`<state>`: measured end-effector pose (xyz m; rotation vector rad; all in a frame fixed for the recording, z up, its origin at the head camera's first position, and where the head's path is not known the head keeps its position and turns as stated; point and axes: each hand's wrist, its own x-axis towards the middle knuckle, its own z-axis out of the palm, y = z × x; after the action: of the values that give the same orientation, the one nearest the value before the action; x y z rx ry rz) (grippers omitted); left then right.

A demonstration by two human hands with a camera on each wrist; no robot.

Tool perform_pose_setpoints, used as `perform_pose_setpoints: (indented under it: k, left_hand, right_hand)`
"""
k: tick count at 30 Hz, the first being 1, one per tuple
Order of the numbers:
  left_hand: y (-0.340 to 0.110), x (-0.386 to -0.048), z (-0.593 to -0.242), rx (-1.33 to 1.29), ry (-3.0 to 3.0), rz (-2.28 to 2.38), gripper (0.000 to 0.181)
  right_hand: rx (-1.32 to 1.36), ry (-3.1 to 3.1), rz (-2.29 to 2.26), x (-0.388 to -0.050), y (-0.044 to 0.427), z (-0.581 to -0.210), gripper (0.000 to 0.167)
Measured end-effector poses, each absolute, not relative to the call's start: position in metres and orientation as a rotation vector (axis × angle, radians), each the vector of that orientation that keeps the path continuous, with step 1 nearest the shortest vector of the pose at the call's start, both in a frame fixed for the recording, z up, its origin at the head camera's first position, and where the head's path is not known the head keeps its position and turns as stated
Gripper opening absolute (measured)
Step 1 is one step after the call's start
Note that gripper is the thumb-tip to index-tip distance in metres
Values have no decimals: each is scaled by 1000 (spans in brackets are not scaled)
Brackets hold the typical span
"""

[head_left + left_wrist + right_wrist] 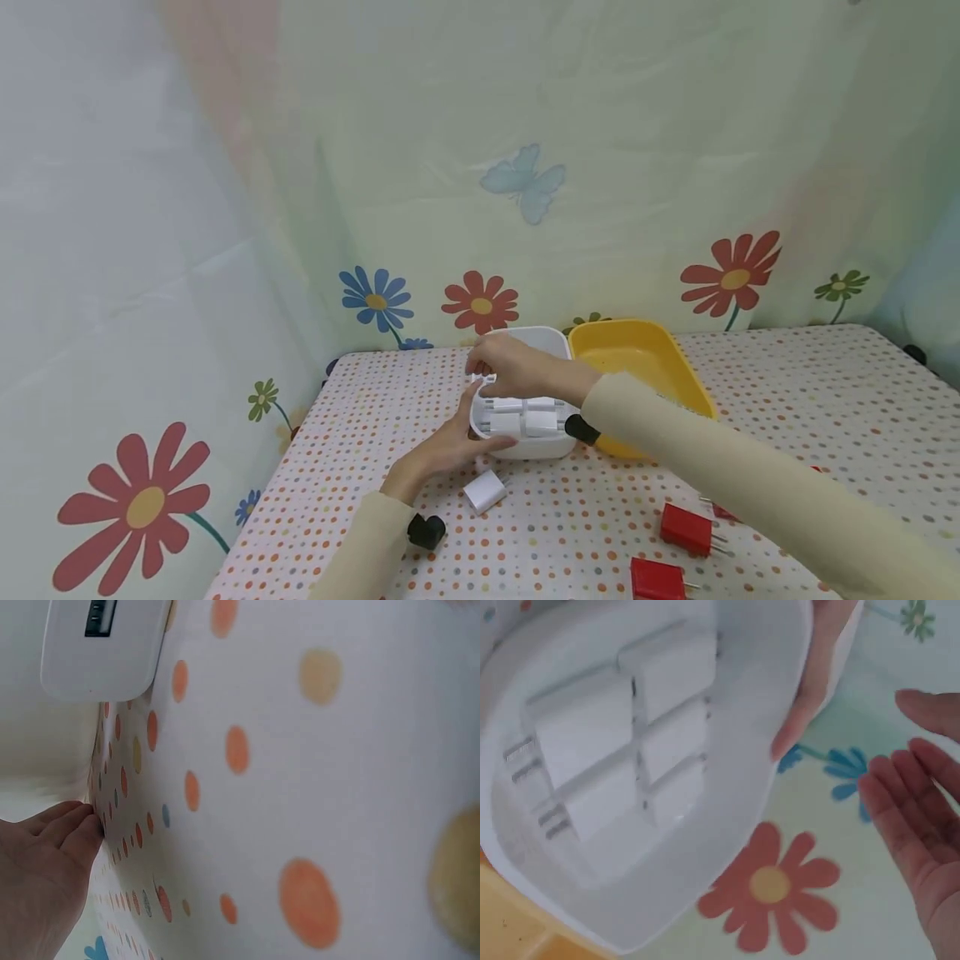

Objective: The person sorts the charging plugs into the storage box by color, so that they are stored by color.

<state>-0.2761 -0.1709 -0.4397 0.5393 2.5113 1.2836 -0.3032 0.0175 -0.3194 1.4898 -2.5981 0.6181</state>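
In the head view a white basket stands near the table's back edge, with several white plug chargers lying in rows inside. My left hand rests against the basket's left side, thumb and fingers spread along it. Above the basket's back left part hovers my right hand. The right wrist view shows that right hand with fingers extended, thumb apart, and nothing held. One loose white charger lies on the tablecloth in front of the basket; its USB port end shows in the left wrist view.
A yellow basket stands directly right of the white one. Red plug chargers lie on the dotted tablecloth at the front right, partly beneath my right forearm. A flowered curtain hangs behind the table.
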Motion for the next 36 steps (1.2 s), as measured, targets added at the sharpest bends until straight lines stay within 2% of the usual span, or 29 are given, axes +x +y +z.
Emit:
perform_pose_setpoints:
  k: [1,5,8,13,16,22,27,36]
  left_hand:
    - [-171,-276,-439,557,2513,1269,114]
    - [-175,-274,-436,700,2484,1229,83]
    - [-181,-273,-437,880,2461,1250,78]
    - [-186,-278,-444,904,2479,1289,105]
    - [-181,-279,-446,749,2448,1343,109]
    - [-170,-279,-445,638,2506,1329,114]
    - [-169,-278,-444,631,2498,1342,114]
    - [-172,-278,-444,592,2523,1304,116]
  right_hand:
    - [1519,-2582,626,-295,16,-317,24]
    - [1665,-2554,653,-263,10,-317,19]
    - [1779,-2570,606,-245,3,-326,12]
    - [1846,-2614,320,-226,-2,-351,19]
    - [1830,-2596,133,-220,-2,-366,25]
    - [1795,-2522,-78,-217,0,-386,16]
    - [1770,-2533,-5,-222,0,-402,16]
    - [1705,-2743,432,-229,1,-410,33]
